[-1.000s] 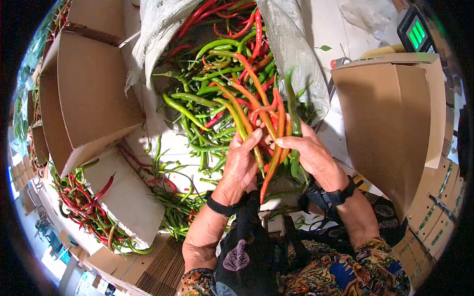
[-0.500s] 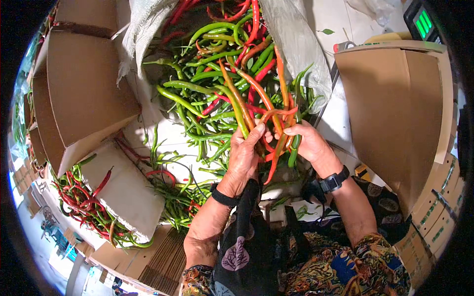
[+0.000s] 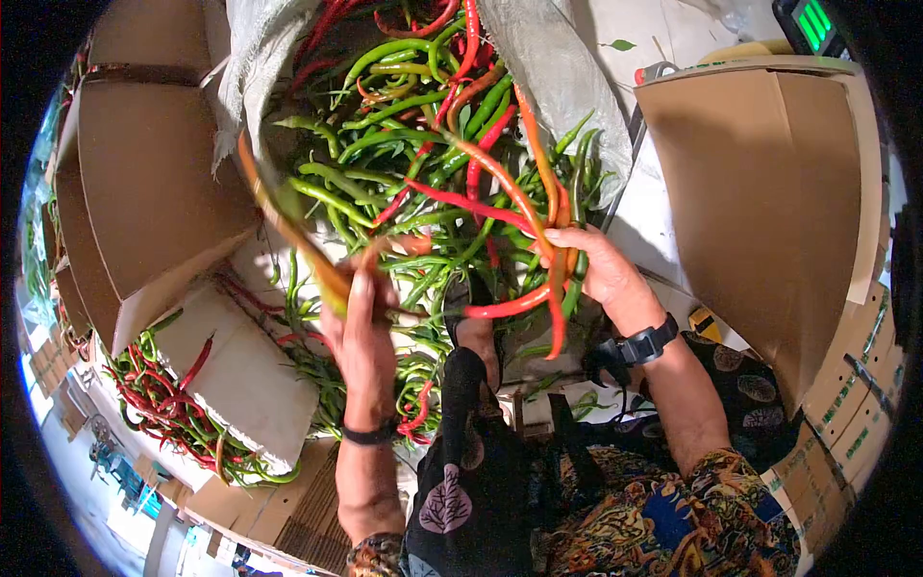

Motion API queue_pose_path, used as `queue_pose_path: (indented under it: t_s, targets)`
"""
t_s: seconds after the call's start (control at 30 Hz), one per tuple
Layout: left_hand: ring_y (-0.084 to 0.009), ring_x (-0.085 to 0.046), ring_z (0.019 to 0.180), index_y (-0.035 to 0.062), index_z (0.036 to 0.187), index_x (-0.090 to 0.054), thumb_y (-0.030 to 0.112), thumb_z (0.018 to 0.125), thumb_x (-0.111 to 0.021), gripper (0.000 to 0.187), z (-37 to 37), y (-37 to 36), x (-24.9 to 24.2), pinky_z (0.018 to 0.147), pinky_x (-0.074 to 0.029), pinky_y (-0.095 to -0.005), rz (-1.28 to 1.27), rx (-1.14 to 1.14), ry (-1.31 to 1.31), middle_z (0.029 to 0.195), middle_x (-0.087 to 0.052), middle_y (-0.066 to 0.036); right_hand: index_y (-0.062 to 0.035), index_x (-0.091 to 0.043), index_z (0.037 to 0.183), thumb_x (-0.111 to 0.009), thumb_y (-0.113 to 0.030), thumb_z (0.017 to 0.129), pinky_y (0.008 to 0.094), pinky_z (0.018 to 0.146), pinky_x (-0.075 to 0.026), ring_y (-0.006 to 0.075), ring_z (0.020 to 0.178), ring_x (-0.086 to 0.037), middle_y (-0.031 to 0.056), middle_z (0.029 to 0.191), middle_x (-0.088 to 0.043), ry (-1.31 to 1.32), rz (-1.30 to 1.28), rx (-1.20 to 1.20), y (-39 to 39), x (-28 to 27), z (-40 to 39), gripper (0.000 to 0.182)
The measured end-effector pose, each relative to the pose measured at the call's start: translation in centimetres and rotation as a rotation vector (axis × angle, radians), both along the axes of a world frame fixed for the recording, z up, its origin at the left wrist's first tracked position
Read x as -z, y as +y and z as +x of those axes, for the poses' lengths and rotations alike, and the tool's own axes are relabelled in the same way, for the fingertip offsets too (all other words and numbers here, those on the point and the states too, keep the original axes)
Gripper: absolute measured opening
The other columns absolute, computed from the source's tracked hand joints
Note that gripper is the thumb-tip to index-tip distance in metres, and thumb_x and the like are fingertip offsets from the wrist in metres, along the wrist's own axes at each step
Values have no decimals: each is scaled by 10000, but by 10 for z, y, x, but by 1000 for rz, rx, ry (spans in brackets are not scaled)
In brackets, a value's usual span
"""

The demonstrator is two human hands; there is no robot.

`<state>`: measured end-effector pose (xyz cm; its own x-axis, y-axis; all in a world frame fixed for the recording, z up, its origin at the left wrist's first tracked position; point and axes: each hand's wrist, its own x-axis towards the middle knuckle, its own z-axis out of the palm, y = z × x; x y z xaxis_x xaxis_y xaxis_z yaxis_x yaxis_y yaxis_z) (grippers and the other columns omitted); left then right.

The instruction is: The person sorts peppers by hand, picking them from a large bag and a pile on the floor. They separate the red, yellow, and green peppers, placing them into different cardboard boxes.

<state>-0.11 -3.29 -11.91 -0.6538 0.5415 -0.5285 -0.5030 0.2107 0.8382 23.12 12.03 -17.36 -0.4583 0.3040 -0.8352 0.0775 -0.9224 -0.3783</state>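
Long chili peppers, green, red and orange, spill from a white woven sack in a large heap. My left hand is closed on a few orange and yellowish chili peppers, smeared by motion, left of the heap's middle. Over the heap's right side, my right hand grips a bunch of orange, red and green chili peppers. Their tips fan out upward and to the left, and some ends hang below the fingers. A dark watch-like band sits on my right wrist.
An open cardboard box stands at the right, with a green-lit display behind it. More cardboard boxes stand at the left. Below them, a white foam box lies beside another pile of red and green chili peppers.
My left hand has moved left, away from my right hand, carrying a few orange chili peppers. My right hand stays nearly in place with its bunch. The view has shifted slightly.
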Motion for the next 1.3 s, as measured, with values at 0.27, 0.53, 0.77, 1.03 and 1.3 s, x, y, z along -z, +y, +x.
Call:
queue_pose_path:
  t_s: [0.27, 0.53, 0.77, 1.03, 1.3]
  targets:
    - [-173, -591, 819, -28, 1079, -588, 152, 941, -532, 234, 13, -176, 11, 758, -461, -278, -644, 636, 312, 933, -663, -59, -18, -637, 1019, -686, -199, 812, 265, 705, -511, 149, 743, -622, 60, 851, -657, 87, -46, 59, -1, 3, 11, 279]
    - [-199, -630, 844, -19, 1069, -513, 125, 952, -499, 186, 52, -47, -1, 814, -502, -311, -267, 298, -104, 930, -635, -115, -5, -631, 1022, -699, -161, 795, 303, 726, -528, 169, 788, -640, 71, 900, -656, 50, 76, 103, -25, 6, -11, 283]
    - [-160, -596, 895, -10, 1184, -496, 232, 869, -678, 437, 82, 43, 69, 820, -485, -304, 40, 361, -510, 1049, -610, -97, -15, -608, 1082, -675, -180, 821, 273, 759, -490, 133, 809, -620, 43, 904, -653, -35, 419, -101, -39, -9, -16, 316]
    - [-118, -603, 761, 17, 1030, -577, 168, 836, -709, 279, 99, 70, 59, 725, -509, -265, -38, 320, -320, 881, -631, -47, -22, -594, 1111, -636, -129, 755, 291, 643, -424, 114, 705, -492, -6, 785, -556, -191, 516, -317, -51, -11, 1, 374]
    - [-183, -646, 786, 14, 1027, -548, 124, 845, -633, 229, 66, 74, 47, 669, -524, -297, 170, 212, -325, 892, -669, -116, 58, -464, 1284, -594, -81, 759, 308, 827, -498, 238, 953, -652, 200, 1017, -665, -139, 242, -54, -10, -55, 17, 558]
